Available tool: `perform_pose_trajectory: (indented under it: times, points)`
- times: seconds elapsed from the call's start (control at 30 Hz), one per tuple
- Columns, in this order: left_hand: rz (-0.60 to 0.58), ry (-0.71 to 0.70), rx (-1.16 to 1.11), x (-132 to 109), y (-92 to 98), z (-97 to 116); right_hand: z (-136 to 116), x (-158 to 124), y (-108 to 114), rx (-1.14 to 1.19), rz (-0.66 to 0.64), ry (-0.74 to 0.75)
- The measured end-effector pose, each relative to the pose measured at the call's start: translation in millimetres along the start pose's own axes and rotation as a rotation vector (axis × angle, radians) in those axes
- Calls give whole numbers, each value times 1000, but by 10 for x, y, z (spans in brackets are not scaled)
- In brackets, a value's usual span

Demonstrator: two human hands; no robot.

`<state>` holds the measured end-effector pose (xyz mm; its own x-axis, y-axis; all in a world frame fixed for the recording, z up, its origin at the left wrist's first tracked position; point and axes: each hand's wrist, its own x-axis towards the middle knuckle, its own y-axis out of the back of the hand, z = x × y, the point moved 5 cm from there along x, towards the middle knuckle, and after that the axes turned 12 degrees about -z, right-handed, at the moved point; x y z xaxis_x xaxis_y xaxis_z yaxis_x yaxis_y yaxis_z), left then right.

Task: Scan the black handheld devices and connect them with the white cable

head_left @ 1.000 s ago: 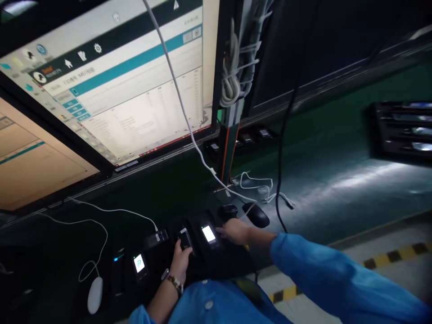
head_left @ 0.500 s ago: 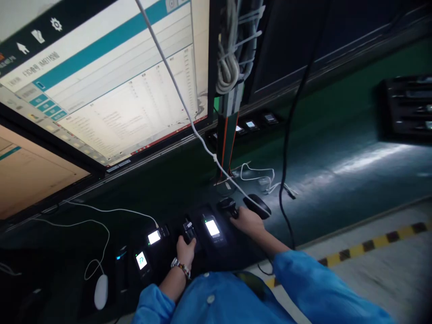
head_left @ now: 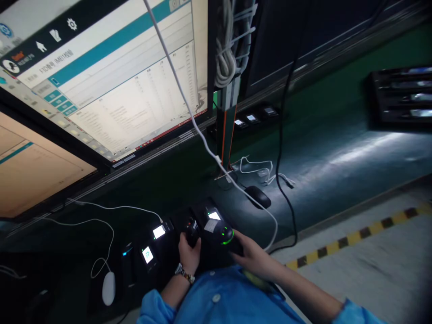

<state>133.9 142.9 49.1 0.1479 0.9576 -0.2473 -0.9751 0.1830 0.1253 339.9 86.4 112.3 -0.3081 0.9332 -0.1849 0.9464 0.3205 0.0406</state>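
Grasping black scanner [head_left: 227, 233] in right grip [head_left: 249, 253], partly covering lit handset [head_left: 213, 215] on worktop [head_left: 324, 157]; left grip [head_left: 189, 252] clasped round small dark device [head_left: 192, 227] beside it. Monitor [head_left: 135, 94] heading includes "IMEI1"; white label [head_left: 211, 225] at scanner head too small to read.

Dim bench [head_left: 324, 148], bright monitor [head_left: 135, 90], streak of glare, soft blur
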Motion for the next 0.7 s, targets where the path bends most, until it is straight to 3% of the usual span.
perform_pose_trajectory:
  times: [0.13,0.23,0.33,0.43,0.57,0.7]
  points:
    - [-43,-19,12,-31,24,-47,139,-20,69,-92,33,-2]
    - [-32,45,-289,-55,24,-79,336,89,351,-345,185,-171]
    - [-76,276,-747,-123,-46,-107,578,299,704,-692,302,-481]
    - [-127,501,-1041,-238,-84,-63,750,526,895,-811,288,-634]
    - [-296,478,-1260,-322,-45,103,680,639,949,-847,286,-635]
    - [-323,468,-1328,-401,25,230,266,547,813,-911,298,-434]
